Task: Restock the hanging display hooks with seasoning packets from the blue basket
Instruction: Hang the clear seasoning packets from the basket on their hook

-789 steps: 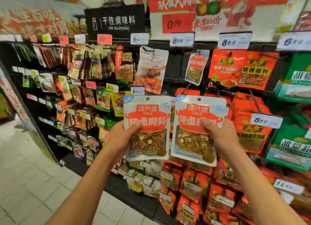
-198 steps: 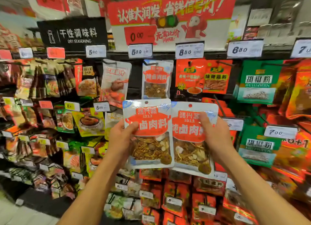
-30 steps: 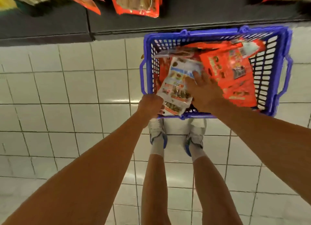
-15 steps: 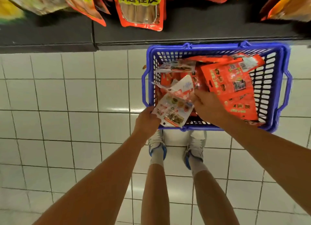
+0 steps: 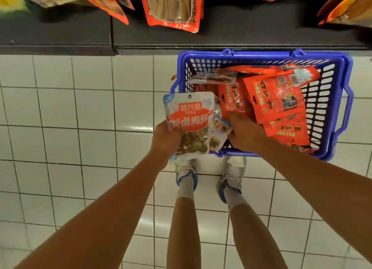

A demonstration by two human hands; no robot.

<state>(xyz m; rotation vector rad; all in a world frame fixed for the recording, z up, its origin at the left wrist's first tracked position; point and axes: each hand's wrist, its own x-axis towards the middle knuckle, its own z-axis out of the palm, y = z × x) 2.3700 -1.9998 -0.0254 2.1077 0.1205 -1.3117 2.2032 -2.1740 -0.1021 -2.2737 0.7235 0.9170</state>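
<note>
At frame centre, left hand (image 5: 165, 138) gripping white-and-red seasoning packet (image 5: 189, 125) by its lower left edge, face up, hang hole at top, raised over near-left corner of blue basket (image 5: 348, 99). Right hand (image 5: 244, 133) just beside, fingers curled down into basket among packets; pinching second white packet (image 5: 218, 133) likely, but fingertips hidden, cannot tell for certain. Orange-red packets (image 5: 275, 99) stacked loosely in right half of basket; basket resting on white tile floor (image 5: 80, 107) against dark shelf base (image 5: 201, 39). Judged: packets light, thin, flexible film, somewhat slick, contents loose and crushable. Best held by flat sealed edges, near top for threading hole onto hook. Risk: slipping from stack.
</note>
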